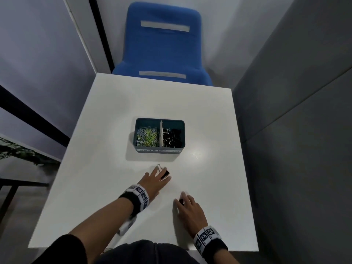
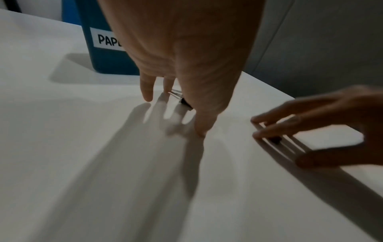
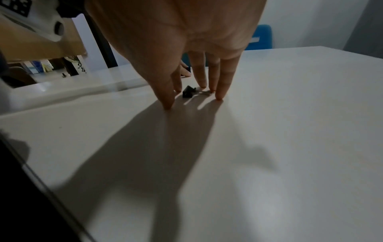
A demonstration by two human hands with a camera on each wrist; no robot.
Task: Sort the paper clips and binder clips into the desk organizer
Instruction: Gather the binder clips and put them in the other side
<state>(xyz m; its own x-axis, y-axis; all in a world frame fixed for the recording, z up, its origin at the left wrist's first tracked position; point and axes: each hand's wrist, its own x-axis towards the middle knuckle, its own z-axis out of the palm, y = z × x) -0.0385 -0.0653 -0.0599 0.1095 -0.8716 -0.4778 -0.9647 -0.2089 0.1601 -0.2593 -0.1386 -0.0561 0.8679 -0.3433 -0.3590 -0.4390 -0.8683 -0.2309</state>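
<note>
The tabletop (image 1: 106,130) carries the organizer (image 1: 160,150) at its middle, two compartments split by a pale divider: paper clips (image 1: 146,137) fill the left one, binder clips (image 1: 172,139) the right, each behind its own front label.

Nearer the person, the left hand (image 1: 155,180) lies low over the tabletop, fingers (image 2: 202,124) straight and spread, tips touching the surface around a binder clip (image 1: 165,174) whose wire loops poke forward. The right hand (image 1: 187,205) does likewise just beside, fingers (image 3: 219,91) straight and apart, tips down around a second clip (image 3: 188,92); neither clip is pinched yet.

These look like the last strays. To lift them cleanly, I would close thumb and forefinger on the black body, not the springy wire loops, which swing and slip. Then carry each over the divider to the right compartment and drop it low, so nothing bounces among the paper clips.
</note>
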